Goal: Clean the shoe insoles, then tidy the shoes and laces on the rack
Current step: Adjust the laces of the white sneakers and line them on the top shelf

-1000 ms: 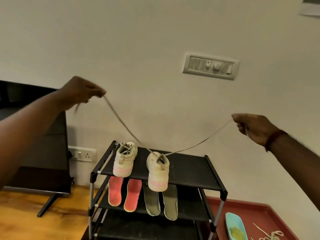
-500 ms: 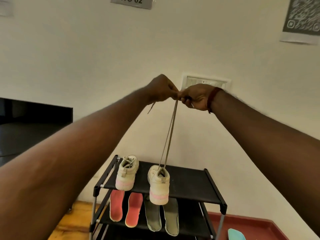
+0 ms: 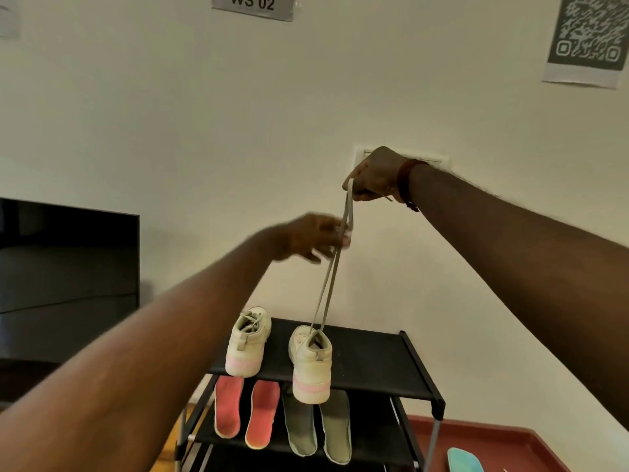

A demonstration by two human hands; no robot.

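**Lace held above the rack.** The right grip, raised before the wall, pinches the lace where its two strands meet; the left grip, lower and blurred, lies against those strands, and we cannot tell whether it grasps or only touches them. The strands run down taut into the collar of the near shoe, whose heel overhangs the front edge of the rack; the far shoe stands just beside it, its lace bunched on top. On the shelf below lie red insoles and grey insoles, out of the shoes. We judge the cleaning probably done and the lace-tidying in hand; securing this lace and squaring the shoes are left.
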